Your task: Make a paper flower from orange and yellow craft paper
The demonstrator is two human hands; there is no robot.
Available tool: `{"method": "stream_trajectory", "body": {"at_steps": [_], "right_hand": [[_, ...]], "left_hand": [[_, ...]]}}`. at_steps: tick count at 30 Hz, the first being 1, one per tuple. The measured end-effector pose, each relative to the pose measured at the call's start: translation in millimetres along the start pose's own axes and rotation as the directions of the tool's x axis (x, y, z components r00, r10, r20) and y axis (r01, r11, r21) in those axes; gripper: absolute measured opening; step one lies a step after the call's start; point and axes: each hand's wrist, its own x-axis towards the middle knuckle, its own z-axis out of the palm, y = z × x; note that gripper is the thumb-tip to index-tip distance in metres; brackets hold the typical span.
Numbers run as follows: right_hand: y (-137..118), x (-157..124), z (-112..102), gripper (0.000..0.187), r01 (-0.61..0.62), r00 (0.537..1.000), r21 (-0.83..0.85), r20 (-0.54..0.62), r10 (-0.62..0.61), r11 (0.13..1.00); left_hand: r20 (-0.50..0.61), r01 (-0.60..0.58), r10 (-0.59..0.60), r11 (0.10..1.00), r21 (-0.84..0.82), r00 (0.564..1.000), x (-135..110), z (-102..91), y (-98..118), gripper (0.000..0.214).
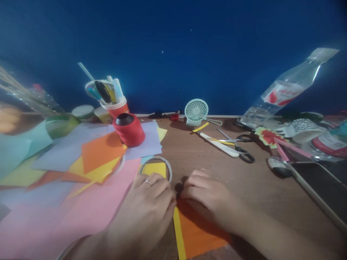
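Observation:
My left hand (148,202), with a ring on one finger, and my right hand (207,196) meet at the far edge of an orange paper sheet (197,231) on the wooden table (260,187). Both hands have curled fingers pinching the top of that sheet. A yellow paper strip (179,234) lies along the orange sheet's left side. Just beyond my left hand is a clear round lid (155,168) with yellow paper under it.
Loose coloured sheets (81,169) cover the left side, with a red thread spool (129,129) and a pen cup (112,97) behind. A small fan (196,111), a white knife (219,144), scissors (241,144), a tilted water bottle (284,90), a paper flower (269,137) and a spoon (282,168) lie right.

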Motion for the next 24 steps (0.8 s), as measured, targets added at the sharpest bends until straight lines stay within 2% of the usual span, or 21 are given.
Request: {"method": "stream_trajectory", "body": {"at_steps": [4, 11, 19, 24], "right_hand": [[2.3, -1.2, 0.9, 0.016, 0.004, 1.0, -0.007, -0.02, -0.004, 1.0], [2.1, -2.0, 3.2, 0.014, 0.049, 0.999, -0.081, -0.018, -0.051, 0.996], [-0.3, -2.6, 2.1, 0.012, 0.037, 0.999, -0.11, -0.009, -0.038, 0.993], [0.8, -2.7, 3.3, 0.012, 0.064, 0.998, -0.15, -0.014, -0.067, 0.987]], "left_hand": [[-0.045, -0.029, 0.031, 0.999, 0.042, 0.999, -0.8, -0.7, -0.4, 0.017], [0.066, -0.088, 0.077, 0.98, 0.181, 0.995, -3.9, -1.9, -1.0, 0.013], [0.018, -0.105, 0.103, 0.979, 0.175, 0.994, -3.5, -3.4, 1.6, 0.013], [0.038, -0.133, 0.128, 0.972, 0.195, 0.991, -5.4, -2.9, 1.6, 0.015]]}}
